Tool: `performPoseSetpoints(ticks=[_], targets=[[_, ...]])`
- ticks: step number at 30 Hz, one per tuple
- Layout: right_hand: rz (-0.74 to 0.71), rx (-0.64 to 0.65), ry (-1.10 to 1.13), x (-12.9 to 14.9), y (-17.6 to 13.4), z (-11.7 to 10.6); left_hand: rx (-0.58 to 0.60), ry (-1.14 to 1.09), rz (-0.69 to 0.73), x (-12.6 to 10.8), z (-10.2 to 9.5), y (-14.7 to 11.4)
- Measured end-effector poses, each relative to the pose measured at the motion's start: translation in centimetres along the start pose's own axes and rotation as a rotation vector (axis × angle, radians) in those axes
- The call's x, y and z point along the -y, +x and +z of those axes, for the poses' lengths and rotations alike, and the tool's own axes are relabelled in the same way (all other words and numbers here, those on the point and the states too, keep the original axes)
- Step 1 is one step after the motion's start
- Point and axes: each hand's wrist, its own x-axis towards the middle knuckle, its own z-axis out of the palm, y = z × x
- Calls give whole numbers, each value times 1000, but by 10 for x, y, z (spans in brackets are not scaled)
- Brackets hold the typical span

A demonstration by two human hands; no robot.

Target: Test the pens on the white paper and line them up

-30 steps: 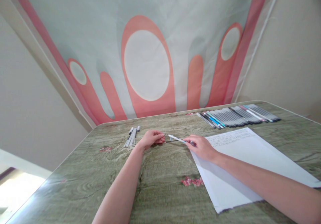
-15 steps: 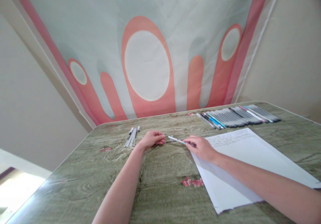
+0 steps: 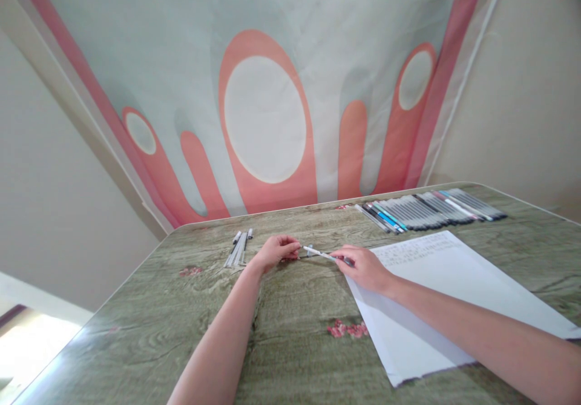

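A slim white pen (image 3: 320, 253) is held level between my two hands, low over the table. My right hand (image 3: 362, 266) has its fingers closed around the pen's right part, above the paper's upper left corner. At the pen's left end, the thumb and fingers of my left hand (image 3: 278, 252) pinch its thin dark tip. A small pale piece (image 3: 310, 249) shows just behind the pen; its kind is unclear. Several clear and white pens (image 3: 237, 250) lie beside my left hand. A white sheet of paper (image 3: 426, 308) with lines of writing at its top lies under my right forearm.
A long row of pens (image 3: 422, 212), mostly grey with black ends, lies at the table's back right. The wood-patterned table (image 3: 181, 332) bears pink flower prints. A pink and grey printed hanging (image 3: 327, 42) stands behind the table's far edge.
Almost nothing differs. The pen has turned slightly in my right hand, and both hands stay in place while the view shifts a little.
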Motion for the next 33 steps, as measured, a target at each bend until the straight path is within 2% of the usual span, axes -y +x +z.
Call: performPoseSetpoints(ticks=[3, 9, 14, 18, 25, 33], targets=[[-11, -21, 19, -1, 0, 1, -19, -119, 44, 2, 8, 4], [-19, -110, 73, -1, 0, 1, -197, -544, 117, 2, 39, 14], [63, -174, 97, 2, 0, -1, -189, -761, 142, -3, 57, 14], [132, -207, 68, 3, -1, -1, -192, -806, 165, -6, 59, 13], [83, -166, 169, 1, -1, 1, -184, -813, 207, -5, 57, 13], [84, -157, 182, 1, -1, -2, -177, -812, 220, -6, 57, 13]])
